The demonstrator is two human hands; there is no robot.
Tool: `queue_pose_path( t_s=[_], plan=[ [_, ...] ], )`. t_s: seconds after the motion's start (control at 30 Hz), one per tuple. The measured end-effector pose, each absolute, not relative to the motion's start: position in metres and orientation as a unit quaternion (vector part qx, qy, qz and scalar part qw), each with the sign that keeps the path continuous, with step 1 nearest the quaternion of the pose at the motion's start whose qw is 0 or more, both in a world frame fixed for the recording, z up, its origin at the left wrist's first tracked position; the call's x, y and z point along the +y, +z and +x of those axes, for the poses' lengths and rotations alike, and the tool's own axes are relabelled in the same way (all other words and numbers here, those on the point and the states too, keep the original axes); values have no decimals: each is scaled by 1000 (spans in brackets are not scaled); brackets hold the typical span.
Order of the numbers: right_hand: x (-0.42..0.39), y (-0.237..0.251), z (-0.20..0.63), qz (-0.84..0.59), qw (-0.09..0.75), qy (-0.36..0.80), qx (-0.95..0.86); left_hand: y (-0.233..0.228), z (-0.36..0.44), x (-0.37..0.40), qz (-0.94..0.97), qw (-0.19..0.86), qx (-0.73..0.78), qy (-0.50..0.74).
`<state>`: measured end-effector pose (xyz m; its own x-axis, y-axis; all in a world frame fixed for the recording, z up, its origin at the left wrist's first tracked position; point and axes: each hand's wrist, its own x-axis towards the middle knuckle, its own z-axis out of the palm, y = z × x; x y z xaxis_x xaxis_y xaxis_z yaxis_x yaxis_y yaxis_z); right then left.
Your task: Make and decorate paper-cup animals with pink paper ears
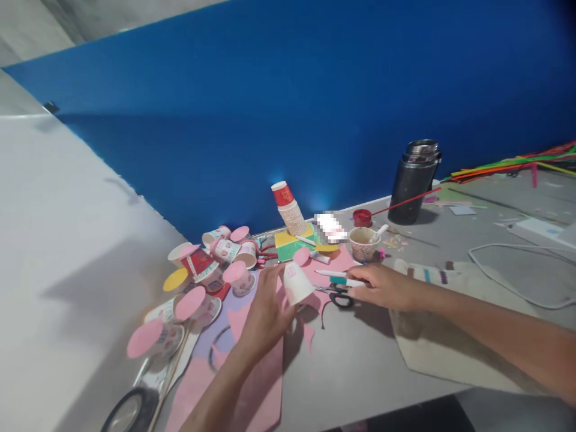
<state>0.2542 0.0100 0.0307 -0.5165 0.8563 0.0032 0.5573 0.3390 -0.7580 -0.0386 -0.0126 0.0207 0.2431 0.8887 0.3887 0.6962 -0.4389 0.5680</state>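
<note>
My left hand (270, 309) is closed around a white paper cup (297, 285), which tilts with faint pink print on its side. To the right of it, my right hand (382, 285) grips a white marker with a teal band (344, 281). A slim white stick or pen (330, 273) runs alongside the marker into the same fingers; where it ends is hidden. Black-handled scissors (342, 297) lie just below that hand, over cut pink paper (308, 335). A pink paper disc (301, 257) sits behind the cup.
Several paper cups with pink discs (198, 305) crowd the left side. A stack of cups (290, 210) leans near the blue partition (225, 120). At the right stand a patterned paper bowl (363, 243) and a black flask (411, 186). A cream cloth (432, 342) lies under my right arm.
</note>
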Motion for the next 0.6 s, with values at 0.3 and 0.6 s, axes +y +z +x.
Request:
queue_pose_path(
  t_s=[0.3,0.6],
  plan=[
    [12,21,258,-437,216,482,-728,-2,-51,-18,834,-3,469,290],
    [9,26,253,-405,191,487,-750,26,-43,-31,844,26,443,302]
  ],
)
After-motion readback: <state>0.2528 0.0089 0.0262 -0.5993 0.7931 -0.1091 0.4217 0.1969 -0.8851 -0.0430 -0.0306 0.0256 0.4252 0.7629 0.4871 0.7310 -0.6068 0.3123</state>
